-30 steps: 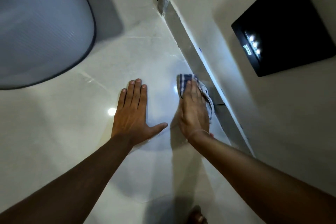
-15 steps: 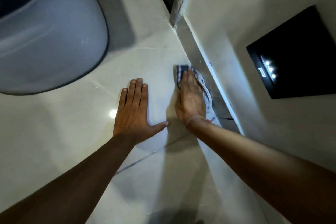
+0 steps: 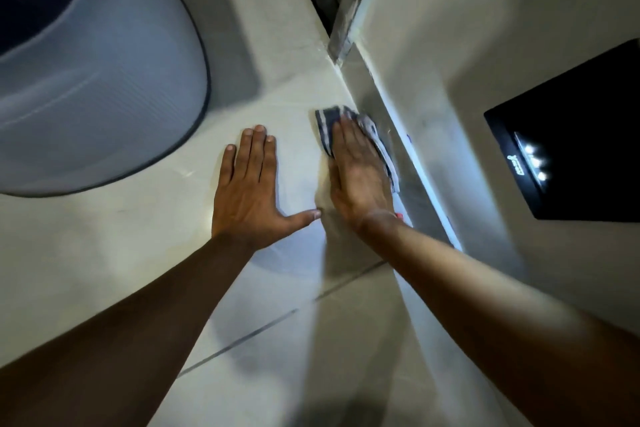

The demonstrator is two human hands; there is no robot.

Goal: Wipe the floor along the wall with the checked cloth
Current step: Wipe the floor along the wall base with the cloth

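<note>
The blue and white checked cloth (image 3: 326, 121) lies flat on the pale glossy floor tiles (image 3: 298, 87), right beside the grey skirting (image 3: 377, 104) at the foot of the white wall (image 3: 450, 28). My right hand (image 3: 358, 173) presses flat on the cloth, covering most of it; only its far end and right edge show. My left hand (image 3: 251, 191) rests flat on the bare tile to the left, fingers together and thumb spread toward the right wrist.
A large pale rounded container (image 3: 93, 73) stands on the floor at the left. A black panel with small lights (image 3: 581, 149) is set in the wall on the right. A dark doorway gap and metal frame (image 3: 343, 21) lie ahead. A grout line (image 3: 263, 326) crosses below.
My right hand has slid the cloth forward along the skirting toward the door frame. The view has moved forward with it. My left hand stays planted on the tile.
</note>
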